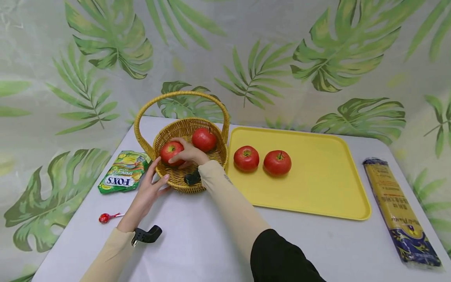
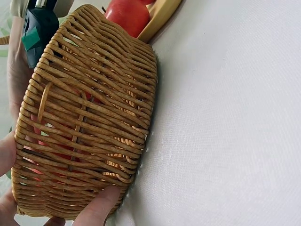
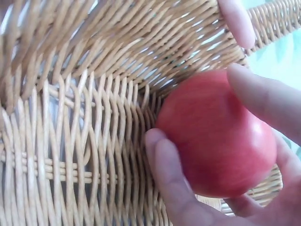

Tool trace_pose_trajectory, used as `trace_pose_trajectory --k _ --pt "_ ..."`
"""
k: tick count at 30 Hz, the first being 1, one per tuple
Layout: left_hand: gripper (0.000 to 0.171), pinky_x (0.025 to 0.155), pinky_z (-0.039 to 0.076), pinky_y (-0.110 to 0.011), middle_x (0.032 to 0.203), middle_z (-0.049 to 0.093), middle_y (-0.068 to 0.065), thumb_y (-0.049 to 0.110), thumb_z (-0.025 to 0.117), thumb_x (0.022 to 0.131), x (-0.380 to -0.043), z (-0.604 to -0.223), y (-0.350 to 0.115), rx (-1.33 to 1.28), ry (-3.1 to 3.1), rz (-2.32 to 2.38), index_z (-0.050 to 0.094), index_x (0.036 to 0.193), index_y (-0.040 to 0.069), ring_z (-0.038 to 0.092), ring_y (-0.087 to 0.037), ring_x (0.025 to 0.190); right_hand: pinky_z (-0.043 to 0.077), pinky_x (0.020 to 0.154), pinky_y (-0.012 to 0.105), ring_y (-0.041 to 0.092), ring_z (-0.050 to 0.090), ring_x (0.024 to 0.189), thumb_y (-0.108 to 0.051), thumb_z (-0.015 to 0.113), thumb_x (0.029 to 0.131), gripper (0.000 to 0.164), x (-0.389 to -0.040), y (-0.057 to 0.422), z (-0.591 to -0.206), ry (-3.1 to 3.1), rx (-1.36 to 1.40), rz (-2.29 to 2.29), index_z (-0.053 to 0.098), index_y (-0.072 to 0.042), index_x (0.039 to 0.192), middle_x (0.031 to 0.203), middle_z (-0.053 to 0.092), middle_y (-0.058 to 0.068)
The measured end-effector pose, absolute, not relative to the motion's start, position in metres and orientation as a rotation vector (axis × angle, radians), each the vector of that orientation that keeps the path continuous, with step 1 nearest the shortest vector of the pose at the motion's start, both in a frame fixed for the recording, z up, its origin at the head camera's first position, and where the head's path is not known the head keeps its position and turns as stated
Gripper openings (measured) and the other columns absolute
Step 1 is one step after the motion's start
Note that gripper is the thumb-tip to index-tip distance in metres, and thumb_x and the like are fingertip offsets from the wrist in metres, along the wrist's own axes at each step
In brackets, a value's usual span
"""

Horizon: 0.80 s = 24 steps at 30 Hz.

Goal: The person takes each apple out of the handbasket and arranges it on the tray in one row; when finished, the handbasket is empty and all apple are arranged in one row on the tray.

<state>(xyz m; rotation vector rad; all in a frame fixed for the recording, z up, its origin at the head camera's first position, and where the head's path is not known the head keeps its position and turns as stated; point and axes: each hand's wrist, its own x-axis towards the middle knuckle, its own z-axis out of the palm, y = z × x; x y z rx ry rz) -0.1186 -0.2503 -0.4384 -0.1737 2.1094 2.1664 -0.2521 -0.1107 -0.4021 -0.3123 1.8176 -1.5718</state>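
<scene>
- Red apple (image 1: 171, 151): inside the wicker basket (image 1: 186, 185), left side, the right hand's (image 1: 190, 153) fingers and thumb curled round it.
- Left hand (image 1: 149, 192): fingers spread, touching the basket's outer wall.
- Second apple (image 1: 204, 140): in the basket, farther right.
- Green FOX'S bag (image 1: 124, 172): left of the basket; lollipop (image 1: 104, 218) nearer the person.
- Yellow tray (image 1: 324, 184): on the desk (image 1: 197, 243), right of the basket, bearing two apples (image 1: 246, 159).

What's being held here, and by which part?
The right hand holds a round red apple by its sides; the left hand touches a brown wicker basket.
</scene>
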Motion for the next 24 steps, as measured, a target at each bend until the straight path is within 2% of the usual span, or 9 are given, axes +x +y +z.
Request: trace_pose_trajectory --k 6,13,16,21,24 --pt "0.07 0.103 0.032 -0.058 0.157 -0.012 -0.008 0.017 0.049 0.101 -0.118 -0.436 -0.248 -0.166 2.084 2.188 0.006 0.155 0.027 0.02 -0.041 0.136 0.054 0.081 0.052 0.031 0.06 0.096 -0.002 0.075 0.081 0.074 -0.254 -0.101 -0.396 1.863 -0.391 -1.554 0.038 -0.017 0.143 0.132 0.043 0.011" --pt "0.071 0.103 0.032 -0.058 0.157 -0.012 -0.008 0.016 0.049 0.101 -0.118 -0.437 -0.249 -0.17 2.075 2.198 0.004 0.155 0.025 0.02 -0.042 0.136 0.054 0.078 0.053 0.042 0.064 0.088 -0.011 0.075 0.083 0.069 -0.262 -0.08 -0.385 1.887 -0.636 -1.518 0.04 -0.021 0.141 0.135 0.04 0.01" --pt "0.071 0.103 0.033 -0.057 0.157 -0.012 -0.009 0.017 0.049 0.101 -0.118 -0.437 -0.249 -0.173 2.081 2.189 0.004 0.155 0.025 0.021 -0.042 0.136 0.055 0.077 0.051 0.041 0.062 0.094 -0.013 0.075 0.083 0.067 -0.267 -0.07 -0.383 1.879 -0.725 -1.508 0.041 -0.023 0.14 0.135 0.041 0.009" --pt "0.071 0.103 0.033 -0.057 0.157 -0.012 -0.01 0.017 0.05 0.101 -0.117 -0.437 -0.249 -0.17 2.078 2.192 0.004 0.155 0.024 0.021 -0.043 0.136 0.057 0.072 0.046 0.028 0.055 0.107 -0.015 0.075 0.083 0.066 -0.268 -0.05 -0.374 1.878 -0.825 -1.483 0.043 -0.027 0.139 0.135 0.041 0.005" --pt "0.071 0.103 0.033 -0.058 0.157 -0.012 -0.01 0.016 0.05 0.101 -0.118 -0.436 -0.249 -0.171 2.07 2.203 0.004 0.155 0.023 0.021 -0.043 0.136 0.057 0.071 0.045 0.027 0.053 0.109 -0.017 0.075 0.082 0.066 -0.267 -0.037 -0.37 1.885 -0.864 -1.464 0.043 -0.028 0.139 0.134 0.042 0.004"
